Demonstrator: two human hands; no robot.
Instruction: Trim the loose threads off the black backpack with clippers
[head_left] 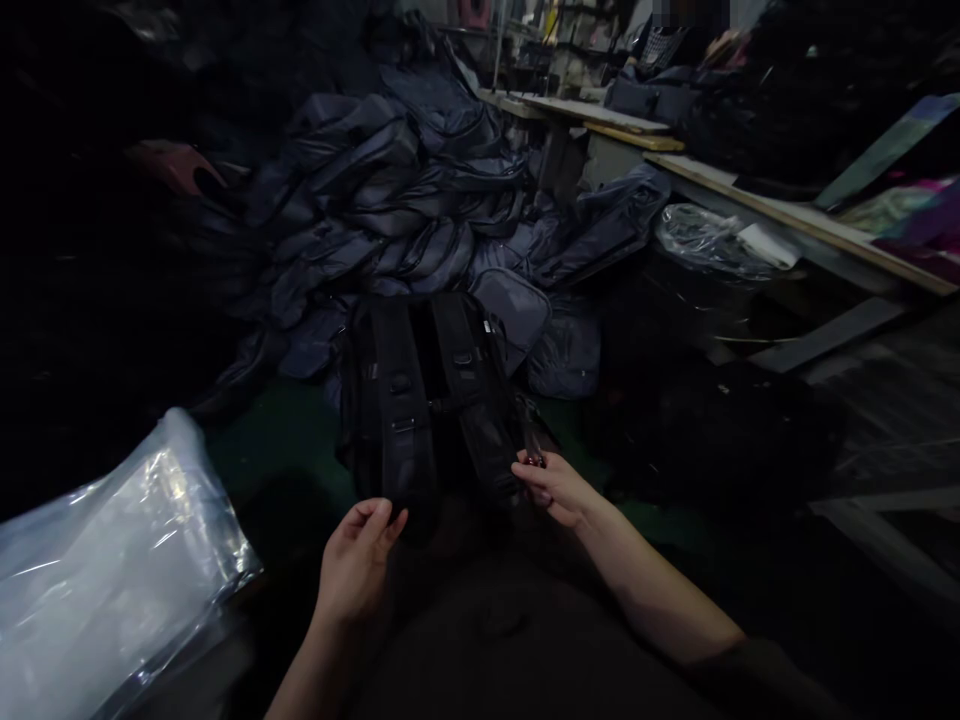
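A black backpack (442, 390) lies in front of me with its two padded shoulder straps and buckles facing up. My left hand (360, 550) is closed in a pinch at the lower left end of the backpack, by a strap. What sits between those fingertips is too dark and small to name. At the lower right side, my right hand (551, 485) is closed around small scissors (533, 450) with reddish handles, their blades pointing away from me along the backpack's edge.
Beyond the backpack rises a large heap of dark grey-blue bags (397, 190). Clear plastic packaging (127, 570) lies at the lower left. A long workbench (795, 215) runs along the right, with a crumpled plastic bag (712, 240) beside its edge. Green floor (277, 430) shows between them.
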